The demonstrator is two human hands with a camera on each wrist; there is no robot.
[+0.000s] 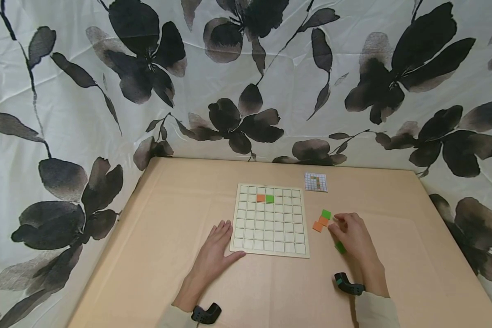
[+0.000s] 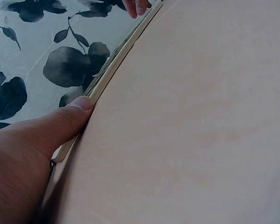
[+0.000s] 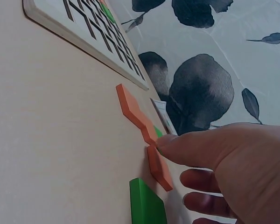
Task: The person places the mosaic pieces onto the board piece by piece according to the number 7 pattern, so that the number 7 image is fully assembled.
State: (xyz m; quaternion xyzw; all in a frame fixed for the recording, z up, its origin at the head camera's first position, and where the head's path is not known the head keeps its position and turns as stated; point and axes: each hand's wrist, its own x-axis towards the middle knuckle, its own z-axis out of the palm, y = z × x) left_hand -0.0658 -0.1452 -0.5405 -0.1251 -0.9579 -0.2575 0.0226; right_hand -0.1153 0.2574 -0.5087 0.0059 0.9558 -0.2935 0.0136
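A pale square grid board lies on the table, with an orange tile and a green tile side by side in an upper row. My left hand rests at its lower left corner, fingers along the left side and thumb against the near edge. Right of the board, my right hand pinches another orange tile at the thumb tip; the index fingertip is hidden in the right wrist view. Beside it lie two loose orange tiles and a green tile. Another green tile sits below the hand.
A small card with a printed grid pattern lies past the board's upper right corner. The wooden table meets a white cloth with dark flowers at its far edge. Both wrists carry black devices.
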